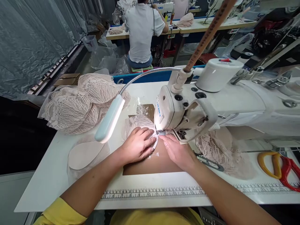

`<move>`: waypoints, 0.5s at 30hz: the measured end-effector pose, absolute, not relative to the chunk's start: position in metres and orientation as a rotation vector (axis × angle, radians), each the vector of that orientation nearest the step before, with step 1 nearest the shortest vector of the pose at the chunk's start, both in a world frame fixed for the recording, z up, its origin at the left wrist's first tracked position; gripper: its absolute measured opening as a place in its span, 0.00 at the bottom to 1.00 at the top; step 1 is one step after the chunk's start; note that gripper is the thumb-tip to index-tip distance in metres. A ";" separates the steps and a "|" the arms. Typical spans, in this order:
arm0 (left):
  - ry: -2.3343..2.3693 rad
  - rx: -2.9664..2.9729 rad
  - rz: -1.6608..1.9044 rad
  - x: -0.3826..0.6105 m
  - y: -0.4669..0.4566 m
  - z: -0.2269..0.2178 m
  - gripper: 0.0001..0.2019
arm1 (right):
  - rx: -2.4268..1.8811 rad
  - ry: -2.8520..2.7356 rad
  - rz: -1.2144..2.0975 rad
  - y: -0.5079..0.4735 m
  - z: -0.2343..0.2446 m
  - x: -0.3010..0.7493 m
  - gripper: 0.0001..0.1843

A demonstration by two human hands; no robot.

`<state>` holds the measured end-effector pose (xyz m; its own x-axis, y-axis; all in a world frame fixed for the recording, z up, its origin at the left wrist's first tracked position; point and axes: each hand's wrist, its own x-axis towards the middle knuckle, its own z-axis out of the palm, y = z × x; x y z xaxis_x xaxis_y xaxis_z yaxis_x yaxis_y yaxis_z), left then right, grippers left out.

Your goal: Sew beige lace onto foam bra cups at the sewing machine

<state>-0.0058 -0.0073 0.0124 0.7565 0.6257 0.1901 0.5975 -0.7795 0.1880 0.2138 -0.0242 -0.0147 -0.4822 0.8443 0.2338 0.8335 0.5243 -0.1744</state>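
A piece of pale pink lace fabric (140, 119) lies under the head of a white sewing machine (164, 107). My left hand (138, 144) rests flat on the lace with its fingers spread, left of the presser foot (161, 132). On the other side, my right hand (177, 150) lies with fingers stretched out, their tips close to the foot at the edge of the lace. Beneath both hands is a brown sheet (150, 167) on the white table (136, 200). The needle and the fabric right at the foot are mostly hidden.
A pile of lace cups (82, 103) and an oval pad (84, 154) lie at left. A lamp (110, 118) hangs over the table. At right are more lace (217, 150), a grey metal tool (209, 163) and scissors (278, 168). A person (142, 32) sits ahead.
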 end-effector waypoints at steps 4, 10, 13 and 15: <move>0.904 2.838 0.390 -0.006 -0.009 0.013 0.16 | -1.418 -2.495 0.068 -0.028 -0.010 0.212 0.21; 0.839 2.928 0.361 -0.006 -0.007 0.006 0.15 | -1.460 -2.576 0.017 -0.030 -0.005 0.205 0.22; 0.913 2.920 0.376 -0.003 -0.007 0.004 0.16 | -1.474 -2.549 -0.050 -0.029 -0.009 0.203 0.23; 0.955 2.910 0.386 -0.001 -0.007 0.003 0.16 | -1.481 -2.532 -0.087 -0.029 -0.012 0.204 0.23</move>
<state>-0.0010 -0.0069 0.0026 0.7774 0.5898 0.2185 0.5760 -0.8071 0.1292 0.2037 -0.0289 -0.0117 -0.4747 0.8556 0.2065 0.8677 0.4942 -0.0531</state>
